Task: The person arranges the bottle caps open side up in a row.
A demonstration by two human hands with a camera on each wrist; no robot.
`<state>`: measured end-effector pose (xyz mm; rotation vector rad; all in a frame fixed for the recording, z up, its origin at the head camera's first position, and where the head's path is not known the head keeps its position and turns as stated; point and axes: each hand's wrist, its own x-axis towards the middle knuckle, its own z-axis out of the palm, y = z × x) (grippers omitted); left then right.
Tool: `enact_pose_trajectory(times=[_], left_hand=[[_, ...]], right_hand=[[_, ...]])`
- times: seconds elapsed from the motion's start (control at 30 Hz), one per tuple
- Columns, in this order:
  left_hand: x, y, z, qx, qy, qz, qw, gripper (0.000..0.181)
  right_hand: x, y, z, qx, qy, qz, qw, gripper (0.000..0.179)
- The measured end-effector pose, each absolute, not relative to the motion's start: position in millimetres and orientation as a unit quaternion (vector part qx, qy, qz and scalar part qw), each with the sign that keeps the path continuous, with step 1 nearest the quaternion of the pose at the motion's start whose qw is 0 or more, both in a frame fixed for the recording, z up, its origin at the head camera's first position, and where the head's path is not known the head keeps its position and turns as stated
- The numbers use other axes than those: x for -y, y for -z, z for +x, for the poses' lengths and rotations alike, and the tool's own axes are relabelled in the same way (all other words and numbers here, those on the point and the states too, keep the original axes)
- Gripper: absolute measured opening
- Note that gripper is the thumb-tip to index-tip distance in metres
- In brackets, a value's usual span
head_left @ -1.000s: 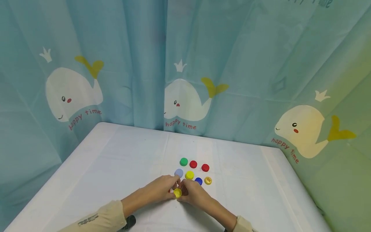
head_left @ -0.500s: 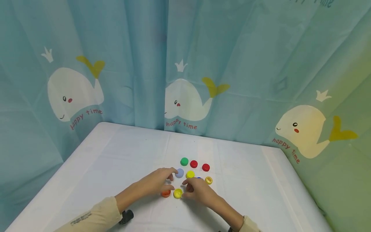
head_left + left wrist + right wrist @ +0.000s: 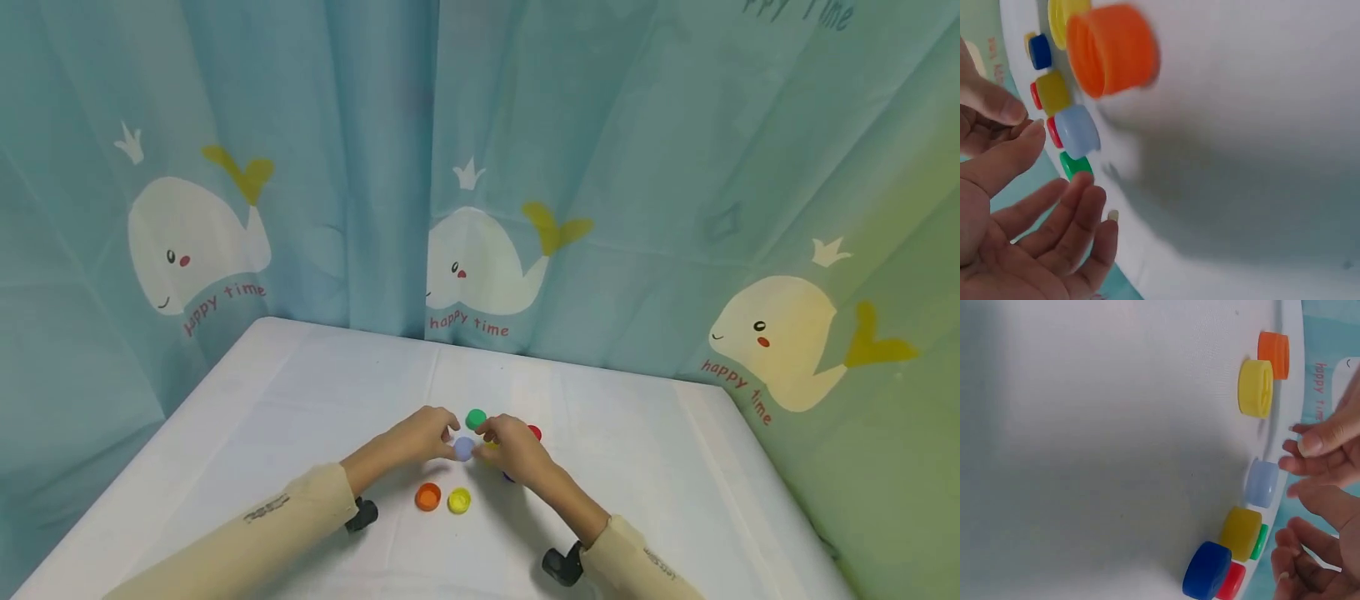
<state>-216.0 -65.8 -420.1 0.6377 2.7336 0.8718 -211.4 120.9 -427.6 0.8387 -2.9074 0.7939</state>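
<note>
A light blue bottle cap [image 3: 463, 448] lies on the white table between my two hands. My left hand [image 3: 422, 433] is at its left side, thumb and fingers spread apart. My right hand [image 3: 517, 448] is at its right side with fingers bent and thumb apart, holding nothing. In both wrist views the cap sits on the table with the fingers near it. Nearer me lie an orange cap [image 3: 428, 497] and a yellow cap [image 3: 459, 500], hollow side up. A second yellow cap [image 3: 1241, 534] and a dark blue cap [image 3: 1207, 570] are mostly behind my right hand in the head view.
A green cap [image 3: 476, 418] and a red cap [image 3: 534, 432] lie just beyond the hands. Black wrist devices [image 3: 562, 565] sit under both sleeves. A blue curtain [image 3: 375, 167] with whale prints hangs behind the table's far edge [image 3: 637, 368].
Both hands have left the near yellow cap, now lying beside the orange one. They have moved away from me to either side of the light blue cap.
</note>
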Motion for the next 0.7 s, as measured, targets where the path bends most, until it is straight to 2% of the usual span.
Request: enact_pose_trajectory(times=[0.1, 0.3, 0.7], left_hand=[[61.9, 419.2, -222.7, -0.928, -0.281, 0.213, 0.118, 0.038], [59.3, 422.9, -227.4, -0.928, -0.270, 0.228, 0.116, 0.026], [62.1, 433.5, -229.7, -0.922, -0.278, 0.249, 0.099, 0.024]], right_hand=[[-116.0, 432.9, -215.3, 0.937, -0.218, 0.273, 0.003, 0.030], [-109.1, 438.0, -219.1, 0.946, -0.175, 0.273, 0.006, 0.036], [-110.7, 447.6, -223.5, 0.943, -0.163, 0.290, 0.018, 0.034]])
